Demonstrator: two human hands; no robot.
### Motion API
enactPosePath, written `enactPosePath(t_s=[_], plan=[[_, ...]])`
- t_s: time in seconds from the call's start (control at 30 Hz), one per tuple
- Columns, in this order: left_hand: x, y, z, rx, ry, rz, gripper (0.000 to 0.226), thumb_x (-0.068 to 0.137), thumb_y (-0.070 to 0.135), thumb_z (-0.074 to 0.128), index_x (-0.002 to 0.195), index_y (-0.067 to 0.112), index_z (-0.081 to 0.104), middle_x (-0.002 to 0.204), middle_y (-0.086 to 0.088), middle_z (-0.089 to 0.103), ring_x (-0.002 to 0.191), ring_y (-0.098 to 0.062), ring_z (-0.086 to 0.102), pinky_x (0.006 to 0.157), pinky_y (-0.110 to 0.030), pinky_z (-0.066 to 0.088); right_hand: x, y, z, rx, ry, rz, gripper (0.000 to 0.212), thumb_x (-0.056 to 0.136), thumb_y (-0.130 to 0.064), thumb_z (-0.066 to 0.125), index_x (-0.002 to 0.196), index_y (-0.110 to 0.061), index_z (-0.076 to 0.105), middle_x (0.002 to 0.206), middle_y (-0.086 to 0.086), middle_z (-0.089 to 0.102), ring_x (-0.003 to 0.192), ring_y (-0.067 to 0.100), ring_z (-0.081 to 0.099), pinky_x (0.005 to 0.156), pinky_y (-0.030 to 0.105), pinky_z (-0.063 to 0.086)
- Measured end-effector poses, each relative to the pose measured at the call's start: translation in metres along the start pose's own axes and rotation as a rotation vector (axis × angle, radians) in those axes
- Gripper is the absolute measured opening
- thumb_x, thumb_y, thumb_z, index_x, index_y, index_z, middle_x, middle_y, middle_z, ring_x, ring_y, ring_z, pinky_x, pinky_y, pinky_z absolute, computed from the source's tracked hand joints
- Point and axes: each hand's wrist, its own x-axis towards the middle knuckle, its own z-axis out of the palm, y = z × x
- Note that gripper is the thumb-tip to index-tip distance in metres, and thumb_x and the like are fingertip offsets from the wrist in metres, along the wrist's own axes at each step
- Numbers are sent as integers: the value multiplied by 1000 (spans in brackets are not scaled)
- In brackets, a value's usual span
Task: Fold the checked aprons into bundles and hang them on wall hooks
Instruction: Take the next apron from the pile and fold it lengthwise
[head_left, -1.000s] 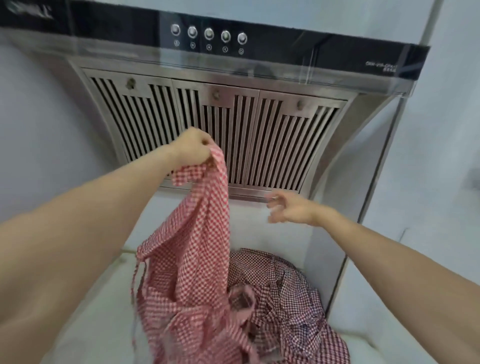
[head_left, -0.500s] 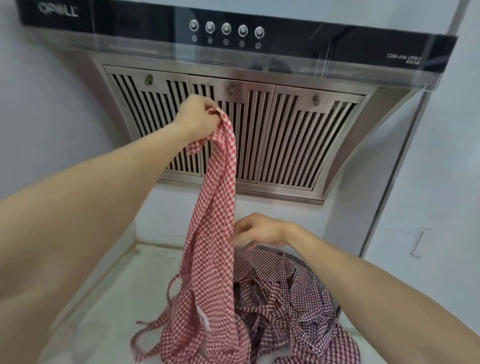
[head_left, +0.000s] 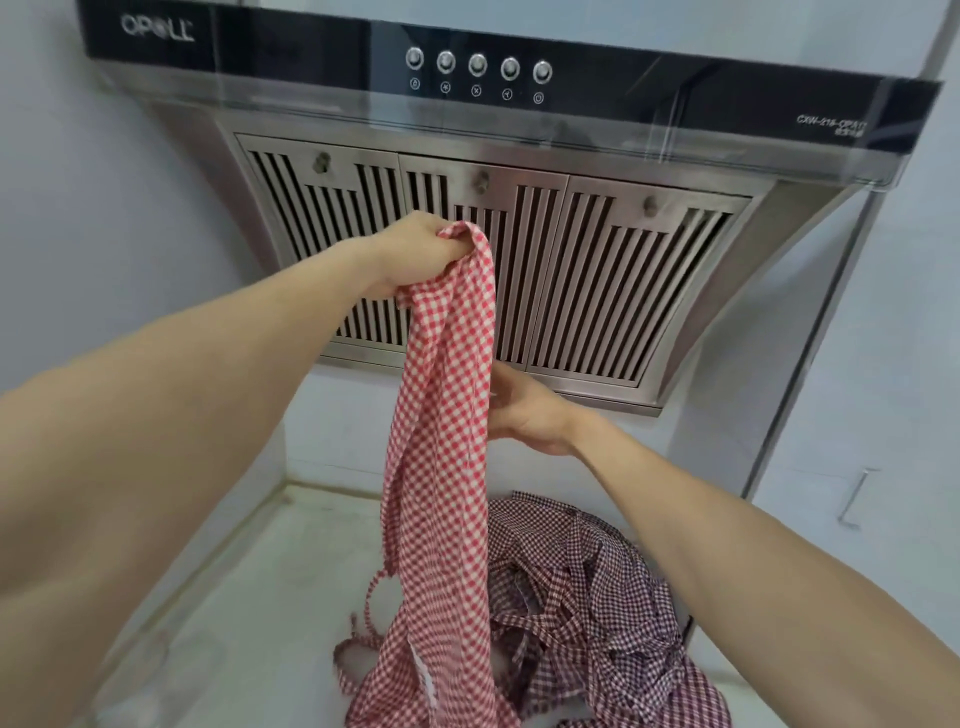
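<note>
While aprons (head_left: 587, 592) heap on pale, perhaps stone counter (head_left: 249, 597), hood (head_left: 519, 249) overhangs.

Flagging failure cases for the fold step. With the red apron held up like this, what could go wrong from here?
1. The left hand grips the red-and-white checked apron only at its top, and the hem trails onto the white countertop, so folding may be uneven.
2. Its thin checked ties lie beside the dark maroon checked apron pile and could snag and drag it.
3. The right hand meets the cloth at one edge; its fingers are hidden, so the hold may be weak.
</note>
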Motion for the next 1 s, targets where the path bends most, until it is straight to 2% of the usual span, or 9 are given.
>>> enactPosePath(t_s=[0.07, 0.2, 0.27, 0.37, 0.47, 0.57, 0.67, 0.87, 1.0], plan=[[2, 5, 4, 117, -34, 21, 36, 102, 31, 50, 101, -1, 67, 76, -4, 62, 63, -13, 58, 62, -23, 50, -2, -9, 3, -72, -47, 26, 48, 87, 11, 59, 130, -5, 47, 108, 25, 59, 90, 34, 63, 82, 39, 54], [1, 8, 3, 349, -9, 38, 38, 101, 33, 52, 86, 2, 66, 65, -1, 55, 53, -10, 51, 53, -19, 44, -12, -28, -18, -115, -76, 134, 30, 94, 3, 51, 122, -7, 51, 72, 4, 48, 63, 18, 37, 59, 26, 33], [2, 5, -2, 364, -21, 3, 37, 100, 34, 52, 91, 1, 67, 66, -2, 55, 55, -12, 52, 56, -21, 44, -17, -42, -39, 27, -105, 114, 61, 88, 0, 64, 141, -19, 40, 101, -1, 65, 83, 17, 60, 70, 28, 49], [-3, 14, 4, 191, -134, -78, 30, 99, 32, 53, 96, 4, 64, 72, 0, 59, 59, -12, 56, 60, -23, 45, -20, -56, -49, 32, -182, 57, 94, 79, -1, 75, 152, -33, 24, 147, -1, 47, 129, 22, 54, 103, 46, 49], [-13, 32, 19, -131, -306, -143, 26, 99, 31, 51, 105, 10, 65, 87, -2, 74, 81, -18, 70, 80, -34, 55, -15, -61, -32, 54, -95, -6, 68, 79, 0, 73, 140, -10, 45, 131, 8, 63, 121, 27, 61, 108, 49, 45], [-15, 44, 21, -229, -267, -83, 25, 98, 26, 52, 103, 8, 67, 84, -2, 76, 77, -17, 73, 76, -33, 58, -11, -67, -32, 322, 58, -118, 53, 78, -4, 75, 127, 0, 56, 120, 12, 67, 113, 33, 64, 101, 50, 50], [-8, 38, 7, -180, -30, -39, 24, 98, 20, 53, 107, 2, 66, 79, -2, 67, 63, -11, 63, 61, -22, 52, -21, -66, -50, 50, 125, -45, 55, 74, -21, 81, 124, -7, 61, 121, 4, 70, 112, 23, 67, 101, 42, 51], [2, -7, -16, -202, 393, -146, 23, 104, 12, 43, 113, 3, 61, 74, -2, 56, 52, -8, 49, 40, -16, 41, -62, -19, -117, -605, 108, 493, 39, 84, -45, 70, 115, -22, 66, 118, -3, 68, 109, 17, 64, 107, 42, 47], [3, -35, -13, 156, 318, -169, 20, 101, 5, 43, 98, 11, 62, 79, -12, 62, 56, -16, 48, 45, -23, 42, -88, -26, -161, -817, 480, 553, 38, 94, -48, 61, 89, -10, 66, 88, 7, 64, 71, 18, 59, 60, 28, 51]])
